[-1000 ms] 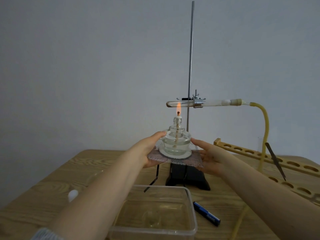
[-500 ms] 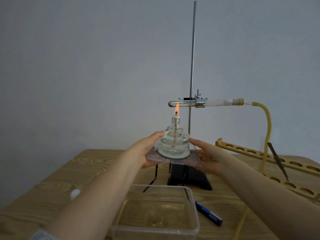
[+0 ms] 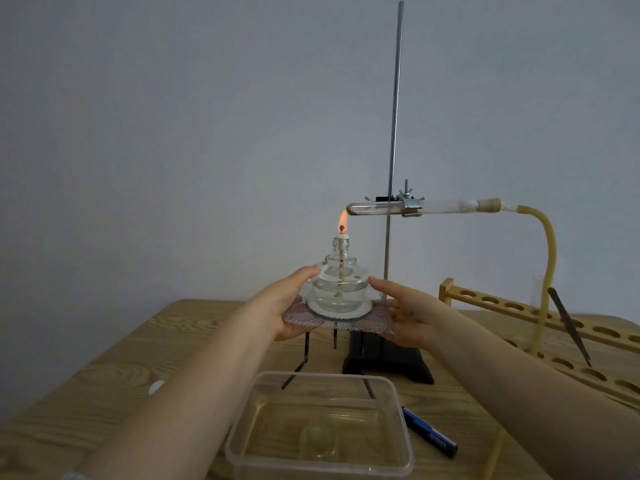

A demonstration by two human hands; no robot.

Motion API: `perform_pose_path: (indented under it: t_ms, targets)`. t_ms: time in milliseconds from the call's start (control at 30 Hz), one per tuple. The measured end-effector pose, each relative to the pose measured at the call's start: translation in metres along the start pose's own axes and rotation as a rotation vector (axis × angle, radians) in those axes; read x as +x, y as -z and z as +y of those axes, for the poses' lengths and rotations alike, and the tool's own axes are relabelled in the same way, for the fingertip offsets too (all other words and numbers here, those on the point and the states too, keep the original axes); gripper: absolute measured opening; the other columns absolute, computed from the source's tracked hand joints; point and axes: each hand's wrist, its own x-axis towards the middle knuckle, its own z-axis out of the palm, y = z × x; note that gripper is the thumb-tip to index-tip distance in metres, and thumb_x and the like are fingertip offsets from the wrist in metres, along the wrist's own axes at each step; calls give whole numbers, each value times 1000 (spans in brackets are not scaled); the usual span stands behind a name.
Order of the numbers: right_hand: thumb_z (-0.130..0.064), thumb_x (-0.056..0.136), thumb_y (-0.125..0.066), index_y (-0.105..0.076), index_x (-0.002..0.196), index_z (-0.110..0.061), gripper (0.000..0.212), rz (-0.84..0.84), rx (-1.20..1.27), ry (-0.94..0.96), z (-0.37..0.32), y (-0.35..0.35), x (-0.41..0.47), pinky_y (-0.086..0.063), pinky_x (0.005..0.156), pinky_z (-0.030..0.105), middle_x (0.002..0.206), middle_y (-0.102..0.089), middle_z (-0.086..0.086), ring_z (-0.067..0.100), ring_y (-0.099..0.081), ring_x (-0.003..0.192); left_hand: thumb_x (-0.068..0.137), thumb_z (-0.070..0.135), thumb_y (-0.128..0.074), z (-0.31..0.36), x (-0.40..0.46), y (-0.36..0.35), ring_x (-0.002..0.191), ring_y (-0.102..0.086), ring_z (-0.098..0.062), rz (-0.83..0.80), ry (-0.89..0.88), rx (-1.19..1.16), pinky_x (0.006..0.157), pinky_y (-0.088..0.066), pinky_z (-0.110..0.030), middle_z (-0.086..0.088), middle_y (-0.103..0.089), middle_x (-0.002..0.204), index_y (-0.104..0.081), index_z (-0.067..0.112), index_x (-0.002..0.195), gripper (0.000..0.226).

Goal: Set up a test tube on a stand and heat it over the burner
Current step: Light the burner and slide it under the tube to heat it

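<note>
My left hand [image 3: 282, 306] and right hand [image 3: 408, 311] hold the opposite edges of the mesh [image 3: 374, 322] on its tripod [image 3: 306, 355], fingers curled under it and thumbs above beside the glass burner [image 3: 339, 287], which stands on the mesh with its flame [image 3: 343, 221] just touching the closed left tip of the tube [image 3: 372, 208]. The tube lies level in the clamp [image 3: 410, 204] on the stand [image 3: 393, 133], a yellow hose [image 3: 547, 258] running down from its stoppered right end. On the worktop [image 3: 121, 372] sit a clear tub [image 3: 322, 427] nearest me, a blue lighter [image 3: 429, 433] just beside it, and a wooden rack [image 3: 540, 313] at the right.
</note>
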Motion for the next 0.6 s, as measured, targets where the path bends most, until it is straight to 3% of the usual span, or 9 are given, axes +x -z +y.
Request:
perform_pose_path:
  t_ms: [167,300,433,600]
  targets:
    - [-11,79,-73,-49,126,5,55,-8,-6,-5,3,-7,6,-57,47,42,105,-64,29,39,-68,87,83,33,-67,1,0,8,62,-64,-27,13,-6,-26,50,-57,-35,-17,-67,57,-56,-4,85,39]
    - [-11,79,-73,-50,125,5,54,-3,-13,-11,4,-10,8,-56,44,39,104,-65,29,38,-68,85,83,33,-67,2,2,12,68,-65,-28,29,-4,-27,56,-57,-36,-20,-64,76,-55,-4,89,40]
    - [-11,79,-73,-50,125,5,54,-5,-4,-8,3,-8,7,-56,45,39,103,-65,29,38,-68,83,83,33,-68,1,4,10,67,-66,-29,14,-4,-38,55,-58,-37,-20,-66,72,-56,-4,89,39]
    - [-11,79,-73,-49,127,5,56,-4,8,-5,0,0,4,-57,47,41,108,-64,29,39,-68,86,82,34,-69,0,6,3,70,-66,-30,-3,19,-35,54,-57,-40,-22,-65,82,-56,-5,93,42]
